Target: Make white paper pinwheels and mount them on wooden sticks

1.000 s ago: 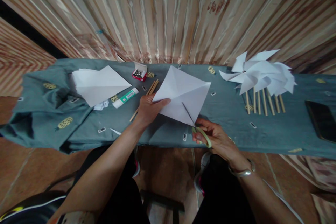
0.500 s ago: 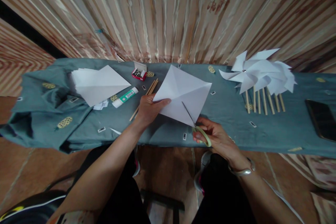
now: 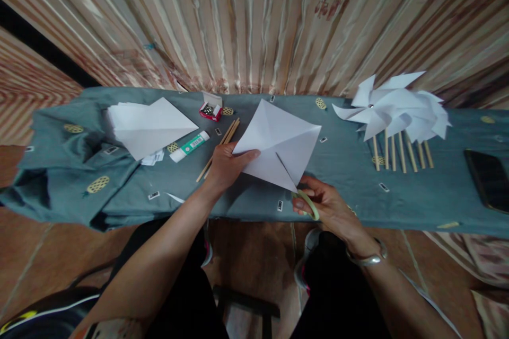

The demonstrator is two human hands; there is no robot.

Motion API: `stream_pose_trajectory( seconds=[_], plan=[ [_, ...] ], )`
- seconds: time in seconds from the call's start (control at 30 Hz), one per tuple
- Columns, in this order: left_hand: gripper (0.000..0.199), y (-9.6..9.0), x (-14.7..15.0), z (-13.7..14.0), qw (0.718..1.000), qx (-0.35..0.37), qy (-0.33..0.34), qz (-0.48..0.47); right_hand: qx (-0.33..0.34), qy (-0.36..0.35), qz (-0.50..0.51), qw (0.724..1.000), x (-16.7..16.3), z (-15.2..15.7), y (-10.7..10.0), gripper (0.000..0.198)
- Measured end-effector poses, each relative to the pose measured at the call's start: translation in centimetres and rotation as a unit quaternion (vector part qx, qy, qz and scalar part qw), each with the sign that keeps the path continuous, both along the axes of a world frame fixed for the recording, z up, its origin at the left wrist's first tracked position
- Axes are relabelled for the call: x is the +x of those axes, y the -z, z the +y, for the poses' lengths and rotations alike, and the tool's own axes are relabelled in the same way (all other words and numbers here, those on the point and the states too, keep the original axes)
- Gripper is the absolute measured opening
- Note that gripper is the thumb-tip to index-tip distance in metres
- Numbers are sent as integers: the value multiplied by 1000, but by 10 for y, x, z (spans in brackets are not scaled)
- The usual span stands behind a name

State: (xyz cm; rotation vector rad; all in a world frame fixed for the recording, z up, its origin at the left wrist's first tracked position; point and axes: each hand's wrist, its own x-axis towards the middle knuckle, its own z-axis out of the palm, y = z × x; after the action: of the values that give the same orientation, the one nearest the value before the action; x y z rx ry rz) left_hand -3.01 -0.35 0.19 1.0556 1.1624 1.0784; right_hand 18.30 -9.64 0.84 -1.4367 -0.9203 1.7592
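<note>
A creased white paper square [image 3: 274,137] is held over the table, turned corner-up. My left hand [image 3: 228,167] pinches its left corner, thumb on top. Through the handles of green scissors [image 3: 308,205], the fingers of my right hand [image 3: 324,201] are closed. A dark cut line runs from the lower right corner toward the paper's middle, with the scissors at that corner; how much of the blades lies under the sheet I cannot tell.
Left lie a stack of white paper [image 3: 155,130], a glue stick [image 3: 190,146], a small red box of metal pieces [image 3: 210,108] and wooden sticks [image 3: 226,140]. Paper pinwheels [image 3: 401,108] on sticks and a phone [image 3: 487,180] lie right. A curtain [image 3: 254,26] hangs behind the green-grey cloth.
The scissors' blade no longer shows clearly across the paper; a cut slit is visible there. Both hands have stayed nearly in place.
</note>
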Motion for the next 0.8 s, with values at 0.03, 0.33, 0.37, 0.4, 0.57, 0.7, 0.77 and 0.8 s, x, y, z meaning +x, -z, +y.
stream_pose_trajectory(
  seconds=[0.03, 0.33, 0.37, 0.4, 0.57, 0.7, 0.77, 0.8],
  plan=[
    [22, 0, 0, 0, 1000, -2, 1, -1, -1, 0, 2, 1000, 0, 0, -1, 64],
    [21, 2, 0, 0, 1000, 7, 3, -7, 18, -1, -2, 1000, 0, -2, 4, 61],
    [21, 2, 0, 0, 1000, 9, 4, -7, 19, -1, 0, 1000, 0, -2, 4, 61],
    [21, 2, 0, 0, 1000, 9, 5, -6, 21, -2, 2, 1000, 0, -2, 5, 61],
    [26, 3, 1, 1, 1000, -4, 2, -8, 26, -8, 4, 1000, 0, -2, 4, 61],
    [23, 2, 2, 0, 1000, -12, -1, -3, 16, 0, 6, 1000, -2, -1, 2, 60],
    [24, 1, 2, 0, 1000, -11, -2, -1, 10, 7, 9, 1000, -3, -1, 1, 60],
    [24, 0, 2, 0, 1000, -10, -3, 0, 7, 10, 9, 1000, -3, -1, 0, 62]
  ],
)
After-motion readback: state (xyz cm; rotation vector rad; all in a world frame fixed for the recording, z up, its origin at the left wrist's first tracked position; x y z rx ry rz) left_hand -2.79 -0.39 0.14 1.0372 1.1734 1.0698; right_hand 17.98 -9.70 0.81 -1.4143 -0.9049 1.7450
